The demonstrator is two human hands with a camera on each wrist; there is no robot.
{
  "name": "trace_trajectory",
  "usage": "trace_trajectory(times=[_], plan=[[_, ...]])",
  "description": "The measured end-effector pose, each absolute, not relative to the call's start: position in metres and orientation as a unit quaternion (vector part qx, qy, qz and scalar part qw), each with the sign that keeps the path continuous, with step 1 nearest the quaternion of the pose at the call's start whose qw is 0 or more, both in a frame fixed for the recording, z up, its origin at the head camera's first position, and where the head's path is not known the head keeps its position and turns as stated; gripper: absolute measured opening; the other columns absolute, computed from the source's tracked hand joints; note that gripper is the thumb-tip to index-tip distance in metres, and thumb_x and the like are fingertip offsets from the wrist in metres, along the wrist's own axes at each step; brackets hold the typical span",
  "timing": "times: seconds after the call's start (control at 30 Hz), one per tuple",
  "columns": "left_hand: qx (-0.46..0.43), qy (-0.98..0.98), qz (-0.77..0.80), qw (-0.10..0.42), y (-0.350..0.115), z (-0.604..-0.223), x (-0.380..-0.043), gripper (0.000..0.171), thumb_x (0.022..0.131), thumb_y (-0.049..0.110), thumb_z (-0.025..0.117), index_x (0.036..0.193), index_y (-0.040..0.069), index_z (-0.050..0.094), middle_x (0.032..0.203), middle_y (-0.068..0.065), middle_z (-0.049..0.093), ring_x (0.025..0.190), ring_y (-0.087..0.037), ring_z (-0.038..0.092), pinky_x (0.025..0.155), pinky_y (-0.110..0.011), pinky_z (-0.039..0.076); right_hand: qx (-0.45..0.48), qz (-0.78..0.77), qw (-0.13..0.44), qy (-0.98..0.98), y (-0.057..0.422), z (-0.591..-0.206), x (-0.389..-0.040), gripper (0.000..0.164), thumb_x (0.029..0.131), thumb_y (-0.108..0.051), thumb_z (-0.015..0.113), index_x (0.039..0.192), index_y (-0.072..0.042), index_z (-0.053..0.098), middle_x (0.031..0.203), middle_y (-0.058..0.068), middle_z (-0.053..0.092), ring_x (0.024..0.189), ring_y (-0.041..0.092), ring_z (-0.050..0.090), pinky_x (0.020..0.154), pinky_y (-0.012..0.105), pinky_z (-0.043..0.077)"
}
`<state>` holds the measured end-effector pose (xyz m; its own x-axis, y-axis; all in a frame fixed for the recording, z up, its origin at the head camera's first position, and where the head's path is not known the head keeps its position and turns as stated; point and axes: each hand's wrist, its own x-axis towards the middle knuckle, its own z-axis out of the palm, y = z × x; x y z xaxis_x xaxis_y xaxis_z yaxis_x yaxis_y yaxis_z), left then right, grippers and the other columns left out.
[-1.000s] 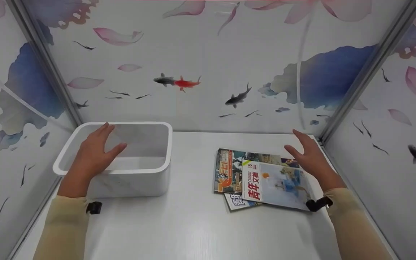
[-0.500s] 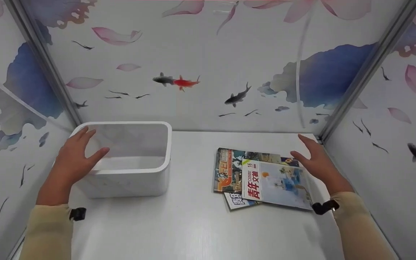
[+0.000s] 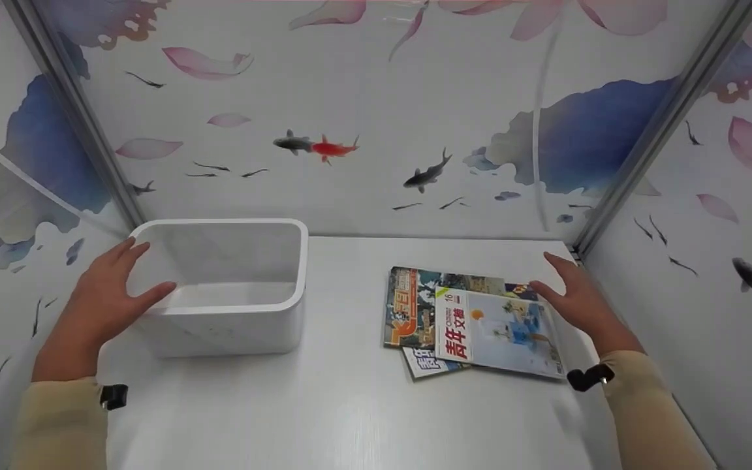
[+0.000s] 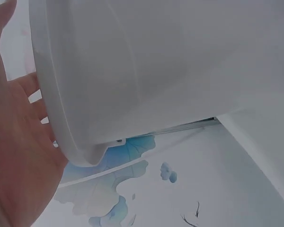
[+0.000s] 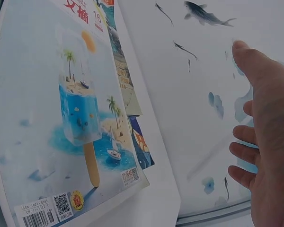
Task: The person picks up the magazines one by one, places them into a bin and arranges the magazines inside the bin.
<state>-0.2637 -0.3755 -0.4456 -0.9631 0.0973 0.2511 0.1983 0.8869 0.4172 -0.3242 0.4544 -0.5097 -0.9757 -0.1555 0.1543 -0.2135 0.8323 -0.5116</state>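
Note:
A white plastic bin [image 3: 232, 333] stands at the back left of the table, nothing in it. My left hand [image 3: 102, 297] is over its left end, fingers spread and thumb across the near rim; in the left wrist view the hand [image 4: 23, 137] lies along the bin's rim [image 4: 54, 90]. On the right lies a loose pile of magazines: a pale-blue one [image 3: 500, 333] on top, an orange-and-dark one [image 3: 408, 307] under it, and a white-edged one [image 3: 431, 363] lowest. My right hand [image 3: 578, 297] hovers at the pile's right side, relaxed and holding nothing.
The white table [image 3: 337, 405] is walled in on the left, back and right by panels [image 3: 363, 85] printed with fish and petals. Metal posts [image 3: 663, 130] run up the back corners. The right hand is close to the right panel [image 3: 696, 326].
My left hand has moved left and slightly toward me, from over the bin's opening to its left end. My right hand has drifted a little right and down. Bin and magazines stay put.

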Motion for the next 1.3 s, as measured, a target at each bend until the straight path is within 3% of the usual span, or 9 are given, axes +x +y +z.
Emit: trace_trajectory(times=[0.33, 0.67, 1.0, 1.3], plan=[[-0.06, -0.966, -0.236, 0.086, -0.391, -0.455, -0.26, 0.105, 0.103, 0.063, 0.071, 0.176, 0.007, 0.022, 0.18, -0.032, 0.014, 0.16, -0.062, 0.018, 0.112, -0.093, 0.022, 0.079, 0.275, 0.041, -0.957, 0.455, -0.514, -0.321, 0.092, 0.111, -0.054, 0.065, 0.177, -0.007, 0.021, 0.179, 0.031, 0.021, 0.164, 0.057, 0.017, 0.128, 0.079, 0.016], [-0.051, -0.971, -0.228, 0.041, -0.411, -0.458, -0.258, 0.133, 0.093, 0.068, 0.08, 0.178, 0.007, -0.002, 0.181, -0.033, 0.005, 0.156, -0.067, 0.02, 0.107, -0.094, 0.024, 0.071, 0.274, 0.034, -0.959, 0.453, -0.516, -0.319, 0.096, 0.11, -0.055, 0.065, 0.177, -0.006, 0.017, 0.179, 0.032, 0.019, 0.164, 0.058, 0.015, 0.128, 0.079, 0.016], [-0.056, -0.967, -0.246, 0.012, -0.413, -0.461, -0.256, 0.13, 0.099, 0.066, 0.074, 0.175, 0.009, -0.015, 0.181, -0.028, -0.012, 0.162, -0.064, 0.002, 0.115, -0.092, 0.013, 0.065, 0.261, 0.024, -0.963, 0.448, -0.519, -0.322, 0.099, 0.109, -0.059, 0.064, 0.177, -0.005, 0.016, 0.178, 0.034, 0.018, 0.163, 0.059, 0.016, 0.127, 0.08, 0.017], [-0.053, -0.967, -0.25, 0.019, -0.414, -0.469, -0.258, 0.124, 0.101, 0.065, 0.07, 0.176, 0.011, -0.012, 0.182, -0.025, -0.013, 0.162, -0.064, 0.002, 0.113, -0.092, 0.013, 0.06, 0.264, 0.014, -0.963, 0.454, -0.527, -0.317, 0.099, 0.109, -0.061, 0.063, 0.176, -0.003, 0.018, 0.178, 0.035, 0.018, 0.163, 0.06, 0.014, 0.127, 0.08, 0.016]])
